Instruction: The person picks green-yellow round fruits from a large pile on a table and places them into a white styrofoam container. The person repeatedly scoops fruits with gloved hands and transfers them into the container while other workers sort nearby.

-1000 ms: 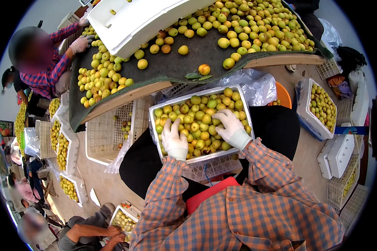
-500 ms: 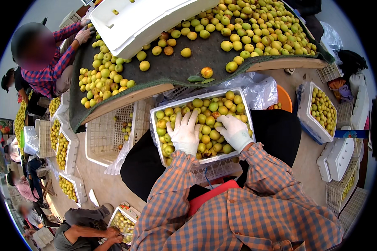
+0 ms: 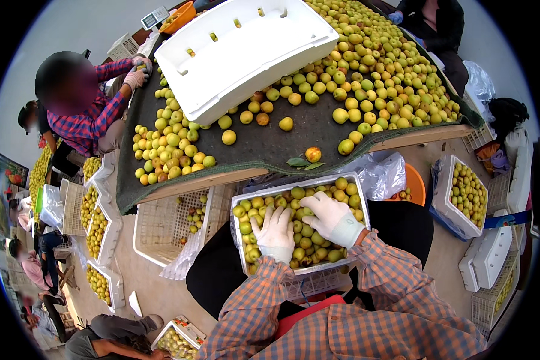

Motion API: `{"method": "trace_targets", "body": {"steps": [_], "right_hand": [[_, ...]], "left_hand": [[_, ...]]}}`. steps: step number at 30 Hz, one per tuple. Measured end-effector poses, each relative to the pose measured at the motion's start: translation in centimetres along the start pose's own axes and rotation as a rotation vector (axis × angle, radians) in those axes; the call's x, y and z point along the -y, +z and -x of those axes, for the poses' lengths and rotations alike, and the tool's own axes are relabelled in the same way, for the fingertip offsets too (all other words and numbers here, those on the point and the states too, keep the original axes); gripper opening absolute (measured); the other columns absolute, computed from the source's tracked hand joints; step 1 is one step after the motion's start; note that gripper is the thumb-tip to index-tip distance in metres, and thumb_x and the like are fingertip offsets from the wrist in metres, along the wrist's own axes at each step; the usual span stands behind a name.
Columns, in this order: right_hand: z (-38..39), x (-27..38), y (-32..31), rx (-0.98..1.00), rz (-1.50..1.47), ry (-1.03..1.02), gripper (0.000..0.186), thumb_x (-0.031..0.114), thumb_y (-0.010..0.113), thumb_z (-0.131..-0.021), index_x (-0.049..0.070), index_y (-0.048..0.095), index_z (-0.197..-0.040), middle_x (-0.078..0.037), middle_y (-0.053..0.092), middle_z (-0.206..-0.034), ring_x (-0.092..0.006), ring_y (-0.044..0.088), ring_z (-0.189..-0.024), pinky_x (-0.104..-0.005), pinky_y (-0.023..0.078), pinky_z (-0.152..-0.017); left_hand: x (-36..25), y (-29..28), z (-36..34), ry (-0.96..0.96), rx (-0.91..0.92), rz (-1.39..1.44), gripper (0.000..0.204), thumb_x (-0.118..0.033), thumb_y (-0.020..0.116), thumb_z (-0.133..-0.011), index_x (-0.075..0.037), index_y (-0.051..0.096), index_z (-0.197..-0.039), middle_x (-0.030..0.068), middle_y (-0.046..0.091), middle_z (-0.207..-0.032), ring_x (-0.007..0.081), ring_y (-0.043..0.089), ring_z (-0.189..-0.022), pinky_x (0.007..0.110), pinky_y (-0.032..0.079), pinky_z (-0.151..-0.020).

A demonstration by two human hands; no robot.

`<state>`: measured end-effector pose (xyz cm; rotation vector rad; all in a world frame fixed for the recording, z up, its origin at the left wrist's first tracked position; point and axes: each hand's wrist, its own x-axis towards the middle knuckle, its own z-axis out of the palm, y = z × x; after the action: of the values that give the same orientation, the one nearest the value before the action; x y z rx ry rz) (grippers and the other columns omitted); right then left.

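Note:
A white foam box (image 3: 239, 235) full of round yellow-green fruit (image 3: 309, 245) rests at my lap. My left hand (image 3: 275, 233), in a white glove, lies on the fruit at the box's left side, fingers spread. From the right, my gloved right hand (image 3: 331, 219) reaches across the middle of the fruit, its fingers slightly bent and touching the top layer. Neither hand lifts a fruit. Some fingertips of the right hand are hard to make out among the fruit.
Ahead stands a dark-covered table (image 3: 222, 157) with loose fruit and an upturned white foam box (image 3: 246, 54). A plastic crate (image 3: 153, 237) is at left, an orange tub (image 3: 415, 186) at right. A co-worker in a checked shirt (image 3: 81, 129) handles fruit at far left.
My right hand has moved left and farther over the fruit, from the box's right side to its middle. My left hand stays on the left side. The whole view has shifted slightly.

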<state>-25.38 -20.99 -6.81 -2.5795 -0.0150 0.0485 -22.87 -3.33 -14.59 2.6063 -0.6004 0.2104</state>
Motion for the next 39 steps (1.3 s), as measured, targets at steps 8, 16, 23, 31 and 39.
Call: {"method": "trace_targets", "body": {"steps": [8, 16, 23, 31, 39], "right_hand": [[-7.3, -2.7, -9.0, -0.334, 0.244, 0.149, 0.045, 0.023, 0.073, -0.083, 0.018, 0.058, -0.126, -0.011, 0.059, -0.114, -0.0328, 0.063, -0.103, -0.0438, 0.054, -0.083], [-7.8, -4.4, -8.3, -0.37, 0.066, 0.108, 0.026, 0.026, 0.069, -0.086, 0.016, 0.065, -0.11, -0.003, 0.061, -0.111, -0.0273, 0.06, -0.108, -0.04, 0.051, -0.089], [-8.1, -4.8, -8.3, -0.361, 0.028, 0.089, 0.023, 0.025, 0.069, -0.087, 0.015, 0.066, -0.108, -0.002, 0.062, -0.111, -0.0263, 0.061, -0.105, -0.04, 0.051, -0.087], [-8.7, -4.9, -8.3, -0.39, 0.027, 0.007, 0.021, 0.024, 0.069, -0.086, 0.015, 0.065, -0.105, -0.003, 0.062, -0.109, -0.0261, 0.061, -0.104, -0.039, 0.051, -0.084], [-10.4, -4.6, -9.3, -0.302, -0.045, 0.045, 0.023, 0.026, 0.067, -0.089, 0.015, 0.066, -0.109, -0.007, 0.062, -0.111, -0.029, 0.063, -0.103, -0.0413, 0.052, -0.086]], "left_hand": [[-4.0, -6.1, -4.3, 0.159, -0.252, 0.247, 0.035, -0.004, 0.069, -0.08, -0.009, 0.067, -0.115, 0.0113, 0.064, -0.121, 0.031, 0.059, -0.113, 0.043, 0.043, -0.1], [0.4, -10.6, -21.1, 0.066, -0.06, 0.118, 0.033, -0.015, 0.07, -0.083, -0.008, 0.067, -0.115, 0.0138, 0.063, -0.122, 0.0332, 0.061, -0.113, 0.041, 0.049, -0.098], [1.6, -6.4, -29.4, 0.056, 0.28, -0.173, 0.052, -0.012, 0.066, -0.082, -0.017, 0.056, -0.133, 0.0097, 0.053, -0.139, 0.0332, 0.053, -0.125, 0.041, 0.046, -0.104], [0.5, -7.3, -28.8, -0.02, 0.378, -0.265, 0.03, -0.011, 0.068, -0.075, -0.012, 0.066, -0.105, 0.0132, 0.049, -0.13, 0.0324, 0.058, -0.114, 0.038, 0.051, -0.096], [3.2, -14.0, -24.9, -0.12, 0.373, -0.165, 0.015, -0.013, 0.07, -0.077, -0.009, 0.065, -0.09, 0.0132, 0.062, -0.107, 0.0318, 0.062, -0.104, 0.039, 0.052, -0.091]]}}
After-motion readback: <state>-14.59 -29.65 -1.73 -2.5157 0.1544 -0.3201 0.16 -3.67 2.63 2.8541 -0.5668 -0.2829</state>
